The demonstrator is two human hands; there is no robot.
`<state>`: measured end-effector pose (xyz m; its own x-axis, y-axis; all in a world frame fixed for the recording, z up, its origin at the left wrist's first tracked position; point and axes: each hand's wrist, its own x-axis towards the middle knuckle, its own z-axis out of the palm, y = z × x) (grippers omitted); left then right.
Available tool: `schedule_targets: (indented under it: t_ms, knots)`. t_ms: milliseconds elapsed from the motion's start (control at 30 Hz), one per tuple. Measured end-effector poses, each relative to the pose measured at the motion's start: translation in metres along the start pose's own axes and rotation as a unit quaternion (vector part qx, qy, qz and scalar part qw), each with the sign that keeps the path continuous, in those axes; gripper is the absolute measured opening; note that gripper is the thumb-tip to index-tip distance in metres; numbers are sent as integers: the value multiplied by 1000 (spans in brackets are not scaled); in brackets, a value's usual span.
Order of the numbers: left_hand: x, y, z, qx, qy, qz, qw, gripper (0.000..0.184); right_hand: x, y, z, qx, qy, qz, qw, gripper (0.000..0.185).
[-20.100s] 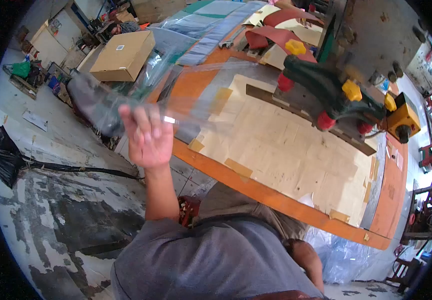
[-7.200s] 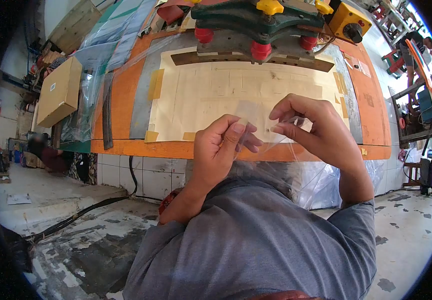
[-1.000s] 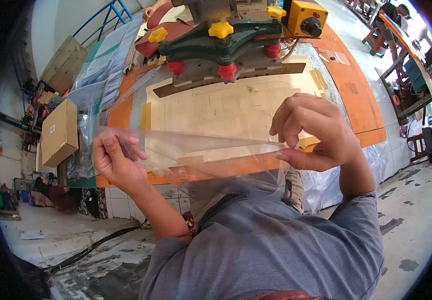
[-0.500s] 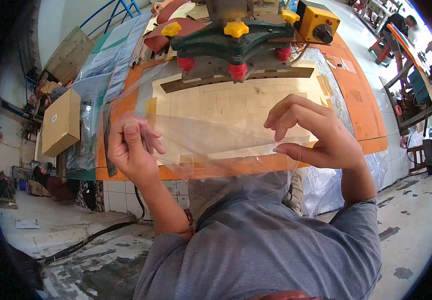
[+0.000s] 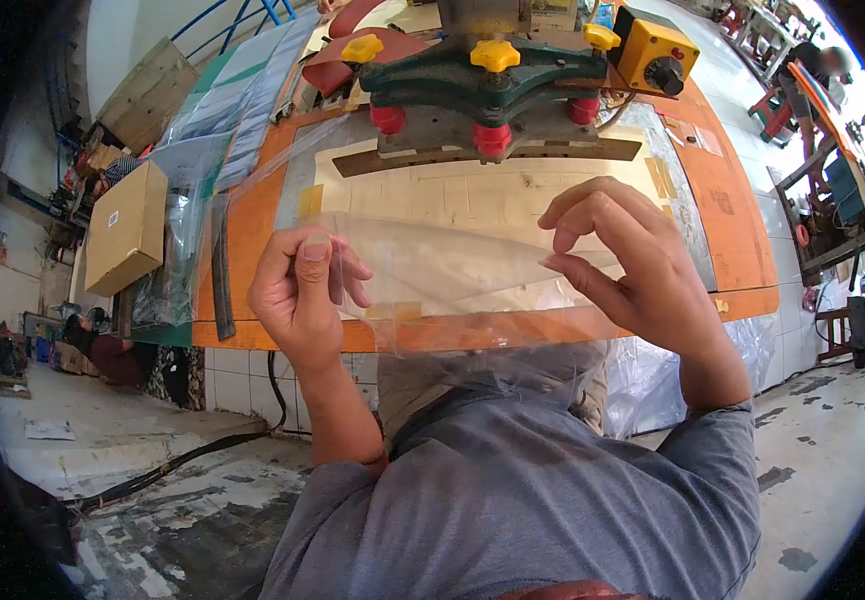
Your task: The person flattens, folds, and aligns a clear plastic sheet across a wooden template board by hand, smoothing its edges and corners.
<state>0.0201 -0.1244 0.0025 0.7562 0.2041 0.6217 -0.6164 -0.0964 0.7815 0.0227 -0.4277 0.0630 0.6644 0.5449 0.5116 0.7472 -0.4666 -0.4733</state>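
- Left hand (image 5: 302, 285), near the near edge of the orange, wooden-looking surface (image 5: 737, 225), pinches a thin, clear, flexible plastic film (image 5: 452, 265) between thumb and fingers.
- Right hand (image 5: 552, 255) is curled, thumb and index fingertips close together at the film's other end; whether they grip it cannot be told.
- The film spans the space between both hands, above the near edge, its lower part drooping toward the person's grey shirt (image 5: 522, 480).
- Behind it, a large cream sheet (image 5: 492, 195) lies toward the middle of the surface, with tan tape (image 5: 312, 198) at its left edge.
- Over the sheet's far part stands a dark green metal press head (image 5: 432, 78) with yellow star-shaped knobs (image 5: 495, 55), red cylindrical feet (image 5: 492, 140) and a long, dark bar (image 5: 577, 151) beneath.
- Right of it sits a yellow control box (image 5: 644, 48) with a black dial.
- A narrow dark strip (image 5: 221, 270) reaches the near edge close to the left corner; farther left is a brown cardboard box (image 5: 122, 230).
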Motion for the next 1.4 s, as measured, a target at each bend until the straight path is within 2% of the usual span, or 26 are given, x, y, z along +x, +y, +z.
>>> schedule_targets:
  t_ms: [133, 200, 433, 500, 533, 667, 733, 867, 967, 1067, 1267, 1333, 1400]
  knots:
    - [1, 0, -1, 7, -11, 0, 1000, 25, 2, -3, 1, 55, -4, 4, 998, 21]
    - [0, 2, -1, 4, -17, -1, 1000, 25, 2, -3, 2, 45, -22, -34, 998, 17]
    - [1, 6, -5, 8, 4, 18, 1000, 26, 0, 9, -7, -25, -60, -65, 996, 17]
    - [4, 5, -13, 10, 20, 20, 1000, 26, -1, 16, -18, 44, -136, 17, 990, 16]
    - [5, 5, -18, 13, 38, 22, 999, 26, -2, 21, -20, 43, -135, 18, 990, 16]
    - [6, 2, -28, 26, 65, 24, 997, 27, -9, 31, -24, 80, -119, 58, 988, 20]
    - [6, 3, -29, 16, 66, 18, 998, 27, -12, 33, -23, 18, -84, 27, 996, 18]
    - [7, 4, -31, 8, 92, 9, 996, 26, -11, 15, -36, 19, -28, 28, 999, 14]
    - [5, 4, -29, -19, 101, 0, 995, 26, -13, 0, -44, 31, 58, -21, 998, 17]
    - [5, 4, -29, -43, 96, 0, 994, 26, -19, -8, -40, 79, 79, 7, 994, 17]
    - [4, 2, -24, -43, 116, -4, 992, 27, -21, 2, -24, 81, 117, 10, 990, 13]
    - [4, 2, -23, -47, 125, 1, 991, 27, -23, -1, -17, 75, 163, 42, 983, 14]
    - [3, 3, -23, -35, 117, 6, 992, 26, -25, -2, -17, 80, 154, 56, 983, 14]
